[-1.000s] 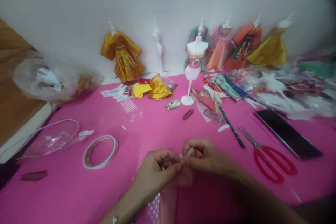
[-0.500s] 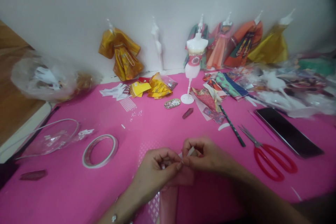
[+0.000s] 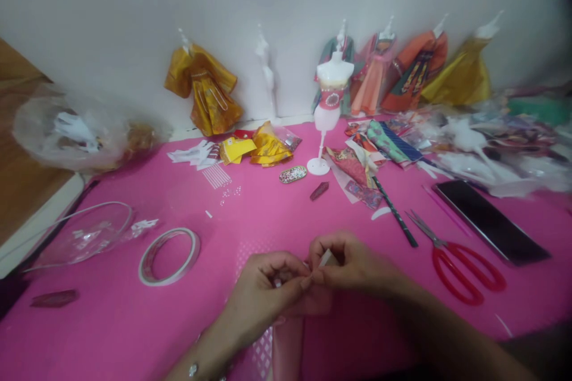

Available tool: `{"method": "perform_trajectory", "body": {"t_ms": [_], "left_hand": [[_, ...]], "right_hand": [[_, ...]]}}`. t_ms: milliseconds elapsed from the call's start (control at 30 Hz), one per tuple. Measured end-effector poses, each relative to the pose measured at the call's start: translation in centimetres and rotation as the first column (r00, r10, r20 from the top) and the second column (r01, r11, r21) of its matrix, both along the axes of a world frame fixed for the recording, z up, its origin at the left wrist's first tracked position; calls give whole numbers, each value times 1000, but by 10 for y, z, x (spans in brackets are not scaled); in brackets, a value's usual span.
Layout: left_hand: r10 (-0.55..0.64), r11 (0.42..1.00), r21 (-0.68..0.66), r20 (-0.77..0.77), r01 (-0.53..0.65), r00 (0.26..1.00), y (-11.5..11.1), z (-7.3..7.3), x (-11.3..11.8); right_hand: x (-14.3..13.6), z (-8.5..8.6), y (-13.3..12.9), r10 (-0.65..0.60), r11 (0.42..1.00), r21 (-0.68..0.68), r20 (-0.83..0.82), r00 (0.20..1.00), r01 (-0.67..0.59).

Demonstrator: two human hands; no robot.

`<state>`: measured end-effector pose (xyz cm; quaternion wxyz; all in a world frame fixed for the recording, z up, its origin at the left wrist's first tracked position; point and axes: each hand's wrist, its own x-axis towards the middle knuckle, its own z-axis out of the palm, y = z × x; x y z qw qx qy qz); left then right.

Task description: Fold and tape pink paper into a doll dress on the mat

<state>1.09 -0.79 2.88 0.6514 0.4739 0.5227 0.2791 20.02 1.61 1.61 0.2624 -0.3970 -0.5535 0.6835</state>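
Note:
My left hand (image 3: 268, 286) and my right hand (image 3: 346, 262) meet fingertip to fingertip, both closed in a pinch. Between and below them hangs a sheer pink piece of fabric (image 3: 315, 302), and a longer pink strip (image 3: 287, 348) runs down toward the near edge. A small pale strip (image 3: 328, 257) sticks up by my right fingers; its lower end is hidden. Under my left hand lies a sheet with a white diamond pattern (image 3: 263, 348). Ahead stands a white mini dress form (image 3: 336, 69) wearing a pink waistband (image 3: 329, 100).
Left lies a roll of double-sided tape (image 3: 193, 253); right are red-handled scissors (image 3: 465, 268), a black phone (image 3: 491, 220) and a dark pencil (image 3: 395, 214). Farther back are fabric scraps (image 3: 353, 166), a sequined oval (image 3: 293, 174), dressed doll forms (image 3: 210, 89) along the wall, and plastic bags (image 3: 40, 137).
The view has shifted slightly. Both hands keep their pinch at almost the same spot, with only slight finger movement on the pink fabric.

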Motion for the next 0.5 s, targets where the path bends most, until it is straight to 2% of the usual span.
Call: {"method": "perform_trajectory", "body": {"t_ms": [300,500], "left_hand": [[-17,1000,4,59,17,998,0,-12,-5],[-21,1000,-21,24,22,999,0,-4,-3]], "right_hand": [[-1,1,1,21,999,-24,-67,998,-23],[0,-1,1,20,1000,-12,-69,997,-20]]}}
